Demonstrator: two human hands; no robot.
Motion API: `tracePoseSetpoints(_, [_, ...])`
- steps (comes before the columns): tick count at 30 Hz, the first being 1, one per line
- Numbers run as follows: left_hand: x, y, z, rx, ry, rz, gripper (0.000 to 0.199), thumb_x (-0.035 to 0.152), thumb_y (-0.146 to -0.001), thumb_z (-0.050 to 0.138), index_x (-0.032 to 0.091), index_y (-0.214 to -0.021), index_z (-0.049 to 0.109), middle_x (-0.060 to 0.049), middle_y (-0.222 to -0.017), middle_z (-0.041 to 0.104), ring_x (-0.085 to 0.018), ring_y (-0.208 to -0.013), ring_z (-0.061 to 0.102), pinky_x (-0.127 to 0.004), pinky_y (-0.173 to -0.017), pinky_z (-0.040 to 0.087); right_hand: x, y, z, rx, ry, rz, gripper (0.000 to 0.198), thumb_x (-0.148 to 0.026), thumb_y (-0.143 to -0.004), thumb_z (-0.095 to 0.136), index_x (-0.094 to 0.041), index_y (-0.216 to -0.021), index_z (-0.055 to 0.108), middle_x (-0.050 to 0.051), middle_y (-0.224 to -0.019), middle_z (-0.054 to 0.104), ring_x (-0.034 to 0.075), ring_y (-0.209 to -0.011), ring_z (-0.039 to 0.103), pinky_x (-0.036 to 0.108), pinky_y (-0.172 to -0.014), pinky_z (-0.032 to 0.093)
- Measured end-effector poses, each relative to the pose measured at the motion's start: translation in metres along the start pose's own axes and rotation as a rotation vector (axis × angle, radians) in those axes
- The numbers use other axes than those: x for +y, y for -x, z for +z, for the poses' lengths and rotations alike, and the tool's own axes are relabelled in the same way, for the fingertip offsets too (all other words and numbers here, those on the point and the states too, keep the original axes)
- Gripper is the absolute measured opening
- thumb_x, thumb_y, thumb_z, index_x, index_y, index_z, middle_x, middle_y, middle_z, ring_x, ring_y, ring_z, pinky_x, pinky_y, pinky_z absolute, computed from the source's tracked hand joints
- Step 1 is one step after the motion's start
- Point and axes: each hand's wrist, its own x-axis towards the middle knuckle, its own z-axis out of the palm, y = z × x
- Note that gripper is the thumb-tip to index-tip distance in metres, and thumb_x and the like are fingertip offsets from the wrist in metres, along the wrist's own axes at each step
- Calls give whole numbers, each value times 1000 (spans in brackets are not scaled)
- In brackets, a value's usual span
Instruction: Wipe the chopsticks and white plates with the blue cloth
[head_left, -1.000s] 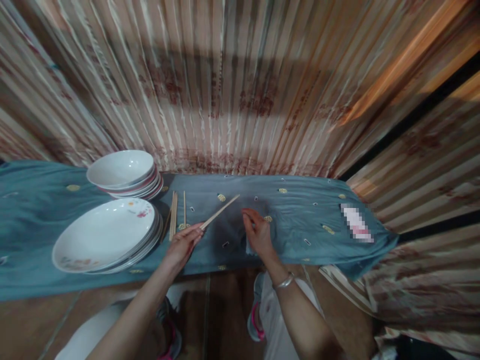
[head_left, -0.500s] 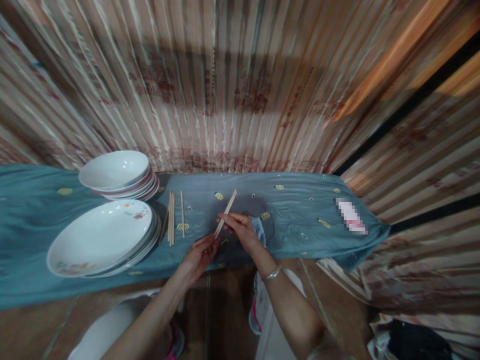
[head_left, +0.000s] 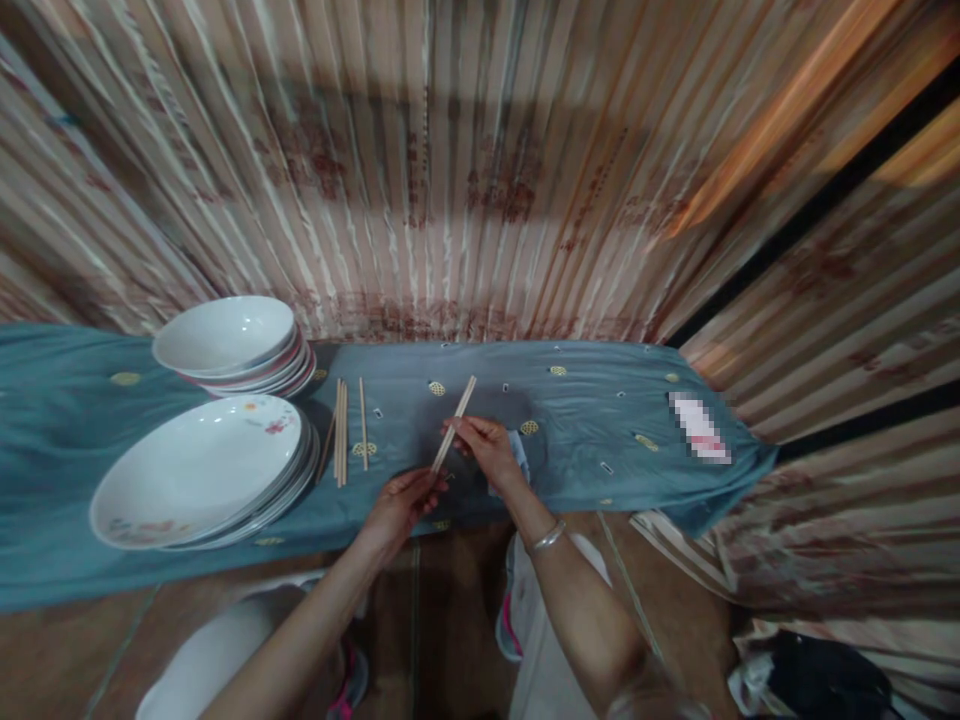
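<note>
Between my hands a pair of light wooden chopsticks point(head_left: 464, 398) is held slanted, tips up and to the right. My left hand point(head_left: 405, 503) is closed around their lower end. The fingers of my right hand point(head_left: 486, 445) pinch them near the middle. A folded light-blue cloth point(head_left: 517, 455) shows partly behind my right hand; I cannot tell whether the hand touches it. Left of my hands, a small group of chopsticks point(head_left: 341, 435) lies on the tablecloth, with a single chopstick point(head_left: 364, 425) apart from it.
A stack of large oval plates point(head_left: 195, 470) stands at the left, with a stack of white bowls point(head_left: 225, 335) behind it. The blue-green tablecloth point(head_left: 592, 400) carries a blurred pink and white item point(head_left: 699, 428) at the right. A pleated curtain point(head_left: 480, 200) hangs along the back.
Both hands have barely moved; the held chopsticks have shifted very slightly to the right. The view has shifted a little, and the plates, bowls and loose chopsticks lie as before.
</note>
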Motion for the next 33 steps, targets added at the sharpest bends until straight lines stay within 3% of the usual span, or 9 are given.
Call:
tracePoseSetpoints(6, [12, 0, -3, 70, 17, 67, 25, 25, -59, 82, 12, -79, 74, -5, -67, 70, -7, -54, 57, -18, -53, 45, -2, -7, -61, 310, 436, -225, 32, -34, -79, 46, -20, -91, 71, 4, -88, 73, 17, -72, 63, 30, -69, 50])
tracePoseSetpoints(9, [13, 0, -3, 52, 10, 79, 28, 27, -59, 82, 12, -80, 74, -4, -69, 70, -7, -56, 57, -18, -54, 46, 0, -2, -82, 276, 654, -222, 32, -25, -76, 43, -20, -91, 72, 5, -87, 73, 19, -76, 65, 31, -75, 50])
tracePoseSetpoints(13, [7, -4, 0, 26, -4, 86, 28, 29, -61, 81, 13, -81, 73, -4, -73, 71, -9, -61, 61, -21, -60, 49, -4, 13, -81, 251, 820, -235, 30, -29, -83, 44, -19, -91, 71, 6, -87, 73, 18, -74, 66, 29, -72, 49])
tracePoseSetpoints(16, [-3, -7, 8, -11, 33, 87, 29, 31, -58, 83, 14, -79, 73, -7, -85, 74, -14, -76, 66, -27, -75, 52, -3, 22, -72, 234, 942, -256, 29, -36, -87, 47, -18, -84, 70, 8, -81, 71, 19, -75, 66, 30, -74, 49])
tracePoseSetpoints(19, [-12, -8, 18, -70, 69, 67, 34, 32, -53, 86, 13, -79, 74, -9, -90, 74, -19, -90, 66, -32, -87, 50, 5, 26, -66, 252, 1088, -272, 28, -41, -80, 61, -17, -90, 68, 13, -89, 70, 25, -88, 65, 37, -83, 49])
tracePoseSetpoints(22, [-18, -9, 28, -138, 67, 44, 37, 32, -54, 86, 13, -83, 75, -11, -93, 74, -23, -100, 64, -36, -93, 47, 17, 26, -66, 241, 1166, -273, 25, -33, -76, 65, -18, -96, 67, 13, -92, 70, 25, -89, 65, 37, -82, 50])
tracePoseSetpoints(25, [-22, -13, 36, -169, 89, 37, 36, 33, -54, 85, 14, -84, 75, -11, -96, 73, -24, -104, 63, -38, -95, 45, 22, 25, -70, 217, 1115, -269, 20, -23, -81, 54, -19, -93, 69, 11, -87, 72, 21, -80, 65, 33, -76, 50])
tracePoseSetpoints(28, [-24, -18, 40, -190, 92, 35, 35, 34, -54, 84, 14, -82, 75, -10, -92, 73, -22, -98, 64, -37, -94, 45, 16, 23, -72, 223, 931, -221, 21, -24, -80, 51, -20, -87, 70, 8, -82, 71, 20, -77, 65, 31, -73, 49])
tracePoseSetpoints(33, [-21, -24, 41, -195, 126, 17, 27, 31, -60, 80, 15, -80, 74, -5, -80, 71, -18, -85, 65, -34, -91, 46, 0, 22, -63, 135, 190, 21, 26, -42, -71, 58, -20, -82, 68, 1, -74, 68, 15, -67, 62, 27, -61, 50])
